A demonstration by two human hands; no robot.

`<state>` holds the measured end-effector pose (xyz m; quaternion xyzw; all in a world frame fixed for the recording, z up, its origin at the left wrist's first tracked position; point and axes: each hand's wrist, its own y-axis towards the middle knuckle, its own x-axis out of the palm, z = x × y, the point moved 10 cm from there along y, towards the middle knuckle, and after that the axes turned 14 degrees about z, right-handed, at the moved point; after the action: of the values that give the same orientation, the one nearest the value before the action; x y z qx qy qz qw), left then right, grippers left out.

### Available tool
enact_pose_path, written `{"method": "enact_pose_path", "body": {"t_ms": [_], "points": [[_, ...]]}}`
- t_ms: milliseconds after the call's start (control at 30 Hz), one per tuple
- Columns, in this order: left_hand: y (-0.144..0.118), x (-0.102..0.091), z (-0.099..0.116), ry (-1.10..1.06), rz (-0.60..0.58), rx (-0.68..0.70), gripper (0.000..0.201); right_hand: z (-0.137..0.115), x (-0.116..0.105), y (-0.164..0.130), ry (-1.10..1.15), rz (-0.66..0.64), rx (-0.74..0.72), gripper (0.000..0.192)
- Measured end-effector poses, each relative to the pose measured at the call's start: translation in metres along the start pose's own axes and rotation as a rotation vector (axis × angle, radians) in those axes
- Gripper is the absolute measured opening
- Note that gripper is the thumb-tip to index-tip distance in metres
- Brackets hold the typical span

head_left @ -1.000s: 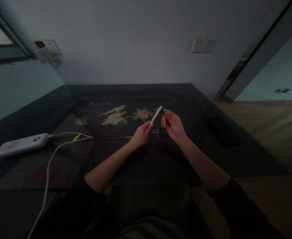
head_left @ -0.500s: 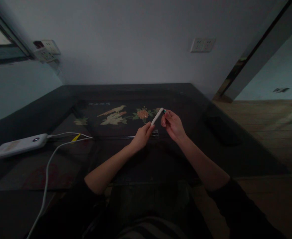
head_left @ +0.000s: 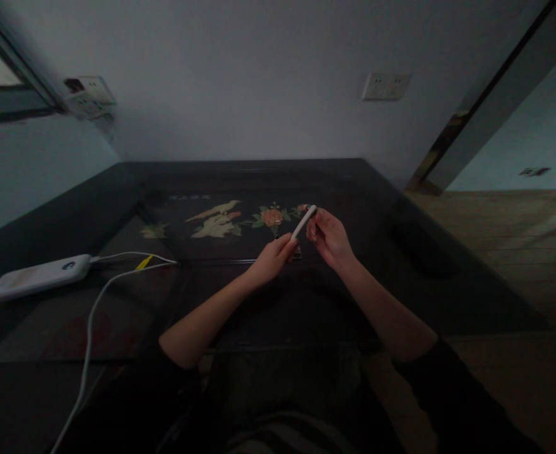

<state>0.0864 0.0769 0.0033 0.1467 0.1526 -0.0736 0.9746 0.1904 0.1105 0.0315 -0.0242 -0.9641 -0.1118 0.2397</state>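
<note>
Left edge of the counter (head_left: 69,208): flat white rectangular power bank (head_left: 36,276) lying near that edge, two white cables (head_left: 117,268) running off its right end, one with a yellow tag, one trailing down toward the near edge.

Counter is dark, glossy, glass-topped by the look of it, with a bird-and-flower inlay panel (head_left: 240,221) around the middle. Light is low, detail is poor.

Centre, above the inlay: left hand (head_left: 271,260) clenched around the lower end of a slim white stick-shaped tool (head_left: 303,222), pen or small brush, can't tell which. The tool is off the counter, tilted up and to the right. Right hand (head_left: 329,238) is at the upper tip, fingers (head_left: 316,222) pinched on the tip or on a small cap there; a dark or teal bit is barely visible at that end, mostly covered. Can't tell whether it is separate or seated on the tip.

Progress, as a judgement: both hands are working the tip end, the end piece looks joined or nearly joined to the body. Nothing is set down; the tool hasn't been put to any use on the counter.

Room: plain pale wall behind the far edge, white double wall socket (head_left: 385,86) up right, another socket block (head_left: 88,94) at the far left corner by a window frame. Right of the counter: wooden floor (head_left: 519,252) and a dark door frame.
</note>
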Motion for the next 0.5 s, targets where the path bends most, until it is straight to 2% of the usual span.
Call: {"method": "enact_pose_path", "body": {"t_ms": [500], "points": [[0.011, -0.015, -0.020, 0.028, 0.117, -0.026, 0.032, 0.004, -0.001, 0.002, -0.012, 0.008, 0.012, 0.040]]}}
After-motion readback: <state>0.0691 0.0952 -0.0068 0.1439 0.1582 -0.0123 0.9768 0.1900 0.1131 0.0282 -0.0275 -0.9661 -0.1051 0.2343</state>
